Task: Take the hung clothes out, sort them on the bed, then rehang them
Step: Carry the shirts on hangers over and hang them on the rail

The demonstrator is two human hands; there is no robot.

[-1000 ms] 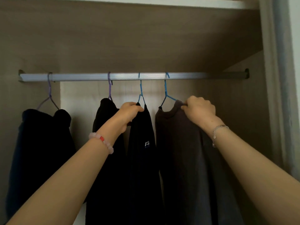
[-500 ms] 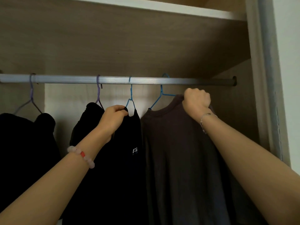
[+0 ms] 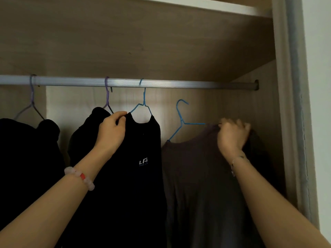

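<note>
Inside the wardrobe a silver rail (image 3: 179, 84) carries dark clothes on wire hangers. My right hand (image 3: 232, 135) grips the shoulder of a brown-grey shirt (image 3: 197, 185). Its blue hanger (image 3: 180, 120) is off the rail, with the hook hanging free below it. My left hand (image 3: 112, 131) pinches the left shoulder of a black shirt with a white logo (image 3: 139, 176), which hangs from a second blue hanger (image 3: 144, 104) hooked on the rail. Two more black garments (image 3: 26, 158) hang on purple hangers (image 3: 107, 93) to the left.
The wardrobe's right side panel (image 3: 265, 122) stands close beside the brown shirt. A shelf board (image 3: 125, 42) spans just above the rail. The white door frame (image 3: 295, 104) runs down the right edge.
The brown shirt's blue hanger has come off the rail and dropped below it, carried by my right hand. My left hand keeps its hold on the black logo shirt.
</note>
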